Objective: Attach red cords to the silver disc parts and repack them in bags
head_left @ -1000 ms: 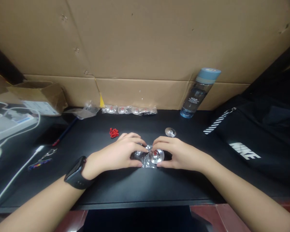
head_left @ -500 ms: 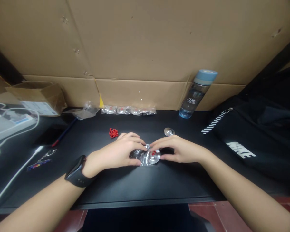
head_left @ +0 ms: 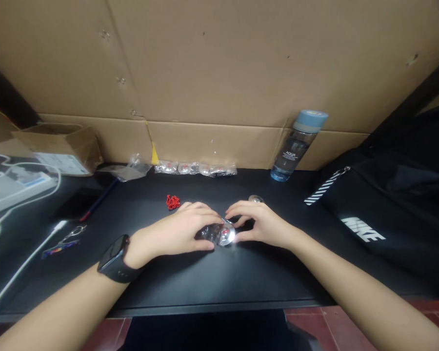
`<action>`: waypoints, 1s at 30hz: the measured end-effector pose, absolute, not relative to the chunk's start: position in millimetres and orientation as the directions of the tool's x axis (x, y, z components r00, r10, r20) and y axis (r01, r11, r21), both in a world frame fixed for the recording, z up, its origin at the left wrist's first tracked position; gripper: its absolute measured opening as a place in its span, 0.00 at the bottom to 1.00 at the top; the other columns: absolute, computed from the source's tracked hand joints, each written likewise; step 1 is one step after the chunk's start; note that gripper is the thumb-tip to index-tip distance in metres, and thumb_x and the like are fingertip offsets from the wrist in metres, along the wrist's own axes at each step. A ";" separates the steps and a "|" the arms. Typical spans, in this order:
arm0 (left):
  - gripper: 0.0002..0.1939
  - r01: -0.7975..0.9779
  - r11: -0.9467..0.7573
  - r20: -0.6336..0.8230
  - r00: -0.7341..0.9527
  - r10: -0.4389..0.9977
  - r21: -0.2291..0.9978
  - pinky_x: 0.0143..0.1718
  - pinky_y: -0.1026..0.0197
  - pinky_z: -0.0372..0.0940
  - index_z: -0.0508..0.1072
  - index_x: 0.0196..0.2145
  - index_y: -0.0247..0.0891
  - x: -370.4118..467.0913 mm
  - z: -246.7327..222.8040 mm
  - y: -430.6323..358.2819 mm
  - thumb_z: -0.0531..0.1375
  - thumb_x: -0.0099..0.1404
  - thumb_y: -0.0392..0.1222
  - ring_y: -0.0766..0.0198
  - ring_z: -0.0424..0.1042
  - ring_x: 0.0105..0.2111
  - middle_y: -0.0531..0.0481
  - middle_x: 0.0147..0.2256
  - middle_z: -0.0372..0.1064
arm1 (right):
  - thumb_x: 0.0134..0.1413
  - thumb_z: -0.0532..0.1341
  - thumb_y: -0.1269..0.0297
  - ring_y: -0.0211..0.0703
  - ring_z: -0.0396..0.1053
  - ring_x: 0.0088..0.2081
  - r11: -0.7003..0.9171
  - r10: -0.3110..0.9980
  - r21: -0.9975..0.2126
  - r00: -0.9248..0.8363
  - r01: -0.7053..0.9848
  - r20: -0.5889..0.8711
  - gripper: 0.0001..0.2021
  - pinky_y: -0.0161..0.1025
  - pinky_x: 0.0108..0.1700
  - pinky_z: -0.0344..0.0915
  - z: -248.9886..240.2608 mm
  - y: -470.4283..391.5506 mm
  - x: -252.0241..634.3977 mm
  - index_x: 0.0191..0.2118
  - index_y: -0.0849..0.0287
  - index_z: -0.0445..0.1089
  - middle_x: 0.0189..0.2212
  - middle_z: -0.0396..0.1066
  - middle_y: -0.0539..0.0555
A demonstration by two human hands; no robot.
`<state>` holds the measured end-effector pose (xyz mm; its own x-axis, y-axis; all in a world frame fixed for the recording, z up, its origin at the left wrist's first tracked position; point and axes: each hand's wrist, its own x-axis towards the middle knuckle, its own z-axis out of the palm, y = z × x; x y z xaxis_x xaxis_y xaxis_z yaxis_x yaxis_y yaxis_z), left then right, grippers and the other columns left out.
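Note:
A shiny domed metal disc (head_left: 227,236) with a bit of red in its middle lies low over the desk, half inside a crinkled clear plastic bag (head_left: 209,234). From the left, my left hand (head_left: 190,228) curls over the bag, thumb and fingers closed on it. At the disc's right rim, my right hand (head_left: 256,222) touches with thumb and bent fingers. A second metal disc (head_left: 256,199) sits just behind my right hand, partly covered by it. Beyond my left hand is a small heap of red cords (head_left: 173,202).
Along the cardboard wall runs a row of bagged discs (head_left: 188,168), with an empty-looking plastic bag (head_left: 131,168) and an open carton (head_left: 62,146) leftward. A water bottle (head_left: 292,151) and black bag (head_left: 373,209) stand right. White cables (head_left: 25,273) and a keychain (head_left: 64,245) lie left.
The metal disc has shifted slightly left, deeper toward the bag and my left hand. My right hand has moved left with it, now covering part of the second disc.

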<state>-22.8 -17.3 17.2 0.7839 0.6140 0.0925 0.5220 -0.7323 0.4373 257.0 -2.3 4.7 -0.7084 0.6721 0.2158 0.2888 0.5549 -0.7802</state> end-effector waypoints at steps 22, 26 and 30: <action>0.25 0.440 -0.751 0.144 0.809 0.569 0.493 0.60 0.52 0.64 0.73 0.61 0.46 -20.4 13.4 -15.7 0.67 0.68 0.48 0.51 0.73 0.57 0.44 0.57 0.75 | 0.52 0.75 0.52 0.39 0.77 0.34 0.539 0.746 -0.729 -0.641 0.421 0.181 0.22 0.36 0.36 0.80 4.1 -4.9 254.3 0.49 0.56 0.77 0.49 0.77 0.57; 0.25 0.462 -0.743 0.119 0.807 0.579 0.484 0.58 0.53 0.65 0.73 0.61 0.45 -18.6 17.2 -16.9 0.67 0.69 0.48 0.51 0.74 0.56 0.45 0.56 0.75 | 0.52 0.75 0.52 0.43 0.77 0.39 0.581 0.744 -0.684 -0.629 0.441 0.225 0.22 0.36 0.36 0.79 0.4 -5.0 253.2 0.50 0.56 0.77 0.49 0.77 0.57; 0.25 0.461 -0.743 0.123 0.805 0.580 0.485 0.56 0.54 0.66 0.72 0.61 0.45 -18.2 17.2 -17.2 0.66 0.69 0.48 0.51 0.75 0.54 0.43 0.55 0.76 | 0.54 0.74 0.53 0.43 0.77 0.39 0.625 0.737 -0.628 -0.615 0.463 0.280 0.21 0.36 0.36 0.77 0.5 -7.1 250.0 0.49 0.58 0.77 0.47 0.78 0.58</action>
